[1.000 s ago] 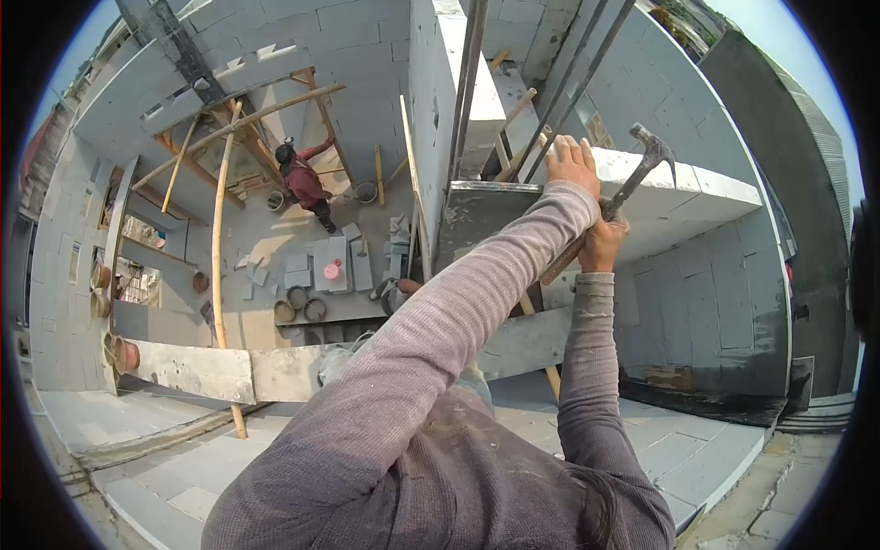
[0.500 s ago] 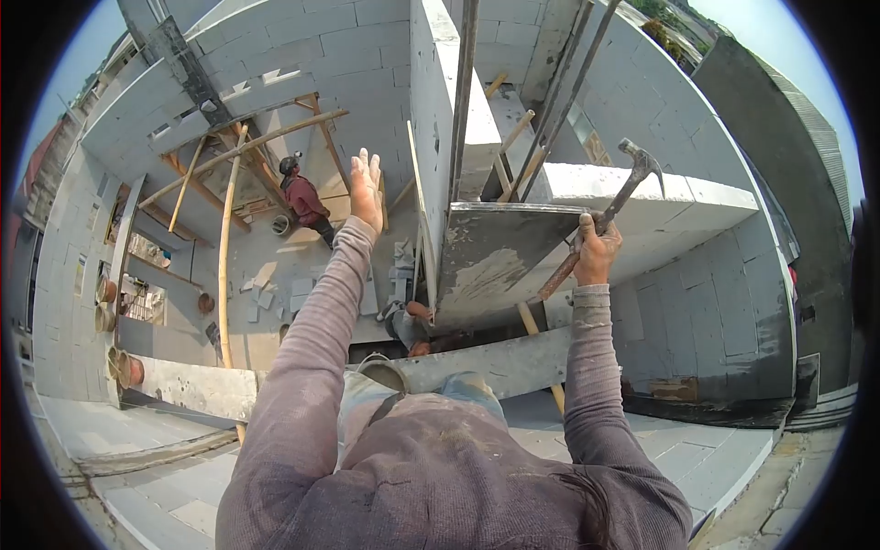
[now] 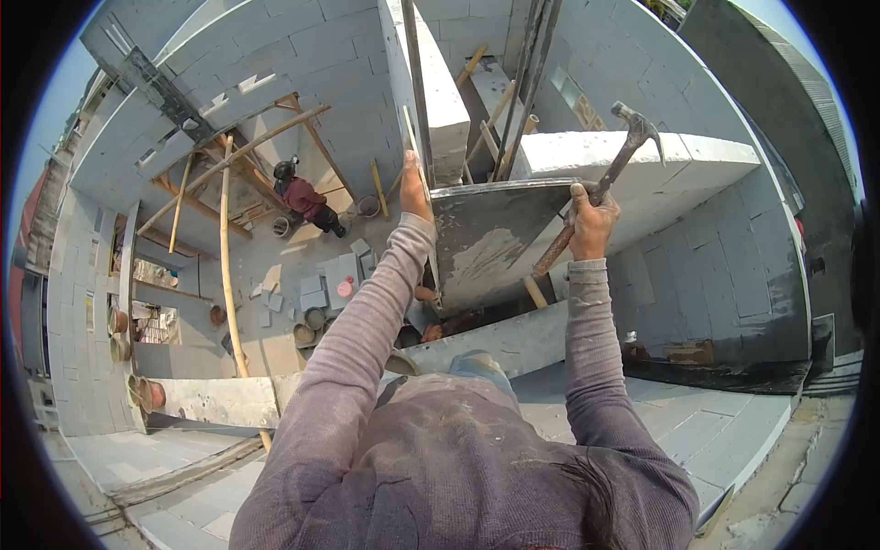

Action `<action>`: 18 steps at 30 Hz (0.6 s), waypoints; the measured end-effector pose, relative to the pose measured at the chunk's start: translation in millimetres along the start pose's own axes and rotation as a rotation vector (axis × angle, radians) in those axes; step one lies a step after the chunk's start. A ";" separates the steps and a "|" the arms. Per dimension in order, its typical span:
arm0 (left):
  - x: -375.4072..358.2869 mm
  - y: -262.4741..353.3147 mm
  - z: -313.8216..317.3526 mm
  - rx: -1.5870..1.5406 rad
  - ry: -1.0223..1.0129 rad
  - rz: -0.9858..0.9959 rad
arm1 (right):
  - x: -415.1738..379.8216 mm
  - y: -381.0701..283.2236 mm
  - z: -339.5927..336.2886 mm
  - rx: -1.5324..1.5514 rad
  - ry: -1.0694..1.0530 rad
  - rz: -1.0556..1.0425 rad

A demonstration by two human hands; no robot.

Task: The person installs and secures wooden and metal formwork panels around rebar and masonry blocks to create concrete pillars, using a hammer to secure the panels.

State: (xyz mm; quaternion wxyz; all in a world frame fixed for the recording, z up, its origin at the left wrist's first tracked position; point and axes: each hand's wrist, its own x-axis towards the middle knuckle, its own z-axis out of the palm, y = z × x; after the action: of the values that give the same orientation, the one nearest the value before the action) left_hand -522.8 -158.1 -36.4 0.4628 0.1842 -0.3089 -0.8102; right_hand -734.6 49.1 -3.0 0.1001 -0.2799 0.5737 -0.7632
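Observation:
A claw hammer is in my right hand, its head up and its rusty handle slanting down to the left. That hand is at the upper right corner of a dark, mortar-smeared panel. My left hand rests with straight fingers along the outer face of a thin upright board at the panel's left side. The thumb side is partly hidden. Behind the panel stand dark metal bars between white block walls.
A mortar-spotted plank crosses below me. Bamboo poles stand at left. On the floor below are a person in a helmet and stacked grey blocks. Another person's hand shows low beside the thin board.
My left hand has moved right and down from the open air onto the thin board. My right hand keeps the hammer at the panel corner. The view has shifted, and the helmeted person has turned.

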 end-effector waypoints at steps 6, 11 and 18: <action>-20.9 -17.4 2.6 0.214 0.192 0.312 | 0.8 -6.6 -1.8 0.009 -0.022 0.005; -44.1 -10.1 28.4 0.697 0.035 0.547 | 1.4 -4.5 0.4 0.052 0.018 0.034; -50.0 -5.5 41.5 0.941 0.105 0.680 | 2.5 -6.3 -3.5 0.019 -0.005 0.046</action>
State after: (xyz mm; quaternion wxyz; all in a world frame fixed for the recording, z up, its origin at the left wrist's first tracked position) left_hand -525.4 -99.1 -8.8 0.5798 0.3004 -0.6542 -0.3815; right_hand -737.5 52.8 2.9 0.1217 -0.2674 0.5723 -0.7656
